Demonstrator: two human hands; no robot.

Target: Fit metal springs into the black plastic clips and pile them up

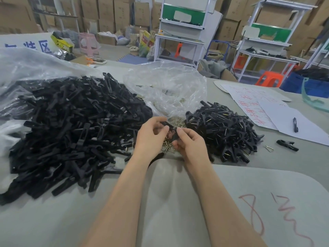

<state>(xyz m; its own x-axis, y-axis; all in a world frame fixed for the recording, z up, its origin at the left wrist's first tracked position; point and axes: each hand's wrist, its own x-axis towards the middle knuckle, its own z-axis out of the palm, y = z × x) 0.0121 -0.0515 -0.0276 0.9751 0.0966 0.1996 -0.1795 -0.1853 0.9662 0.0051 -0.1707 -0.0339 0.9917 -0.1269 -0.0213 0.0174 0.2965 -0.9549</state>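
From the head camera, both hands meet over the grey table (178, 193), just in front of a loose heap of metal springs (170, 148) spilling from a crumpled clear plastic bag (165, 86). The left hand (151, 136) pinches the far end of a black plastic clip (168, 126) between thumb and fingertips. The right hand (191, 142) has its thumb and curled fingers clamped on the near end. The clip lies with its long axis slanting from upper left down to lower right, held just above the springs. Whether a spring already sits in it I cannot tell. To the left sprawls a big pile of bare black clip pieces (76, 125), pointing every way. To the right sits a smaller pile of finished clips (222, 132), with bits of wire glinting in them. Further right, one lone clip (287, 145) lies crosswise beside a single stray spring (269, 148). White paper sheets (252, 104) carry red handwritten Chinese characters too slanted to read, and a dark pen (295, 124) rests on them, pointing away. Red chalk scrawl (252, 213) near the table edge begins with what looks like an 8. A white banner (35, 46) at the back left shows blue characters, the last reading 区.
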